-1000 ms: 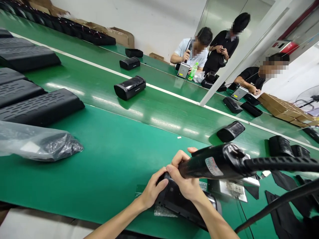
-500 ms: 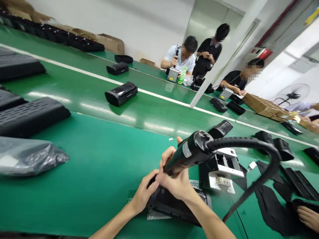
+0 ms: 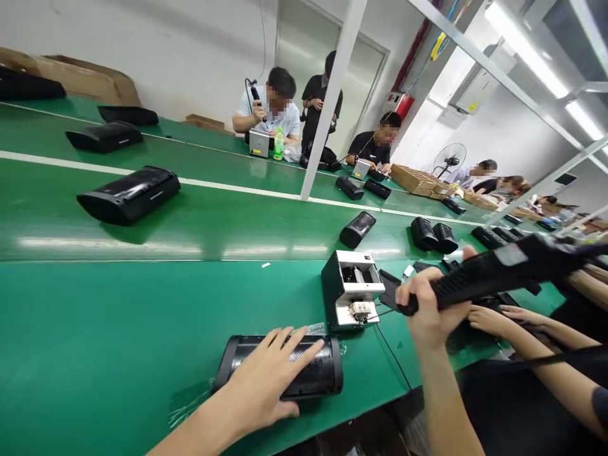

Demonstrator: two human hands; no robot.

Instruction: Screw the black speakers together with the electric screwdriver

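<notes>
My left hand (image 3: 268,380) lies with spread fingers over a black rounded housing (image 3: 330,373) with a perforated panel. The housing sits lengthwise on clear plastic wrap (image 3: 190,402) on the green table. Raised at the right, my right hand (image 3: 430,316) is wrapped round a black electric screwdriver (image 3: 489,272). The tool lies nearly level, its front end pointing left toward the screw feeder (image 3: 334,301), a black and white box with a small metal outlet at its front. Its rear end and cable are blurred at the right edge.
A co-worker's hands (image 3: 494,320) are close on my right, over dark parts. Beyond the feeder lies another black housing (image 3: 358,229); a larger one (image 3: 130,195) is at the left on the green conveyor (image 3: 247,237). A white post (image 3: 327,107) rises beyond. Several people work across the line.
My left hand has left the screwdriver and now rests spread on the housing. My right hand has carried the screwdriver up and right, away from the housing. The view has swung right.
</notes>
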